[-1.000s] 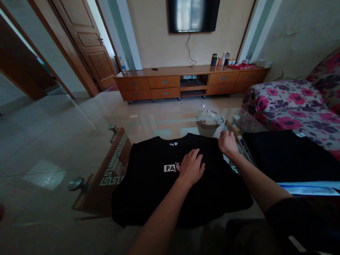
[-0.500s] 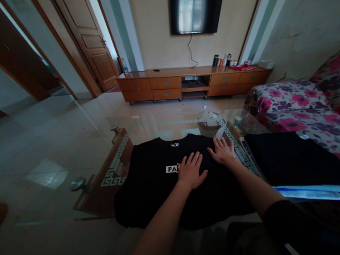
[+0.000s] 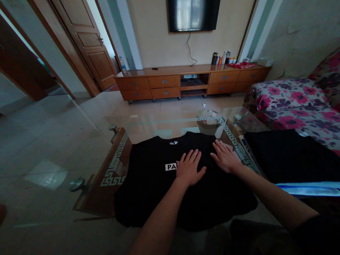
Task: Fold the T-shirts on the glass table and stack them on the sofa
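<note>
A black T-shirt (image 3: 153,192) lies spread on the glass coffee table (image 3: 111,179), its neckline away from me. White lettering shows inside the collar, and a white box print sits on the chest. My left hand (image 3: 189,167) rests flat on the chest with its fingers spread, hiding part of the print. On the shirt's right side, by its edge below the shoulder, lies my right hand (image 3: 226,157), palm down and fingers stretched out. Neither hand grips the cloth.
Folded dark cloth (image 3: 293,157) with pale blue-white strips along its near edge lies right of the table, beside the flowered sofa (image 3: 297,117). A bin (image 3: 208,127) shows near the table's far right corner. A wooden TV cabinet (image 3: 164,82) stands along the wall.
My right hand has slid slightly right and nearer to me along the shirt's edge. The left hand stays nearly in place on the chest. The view has shifted a little.
</note>
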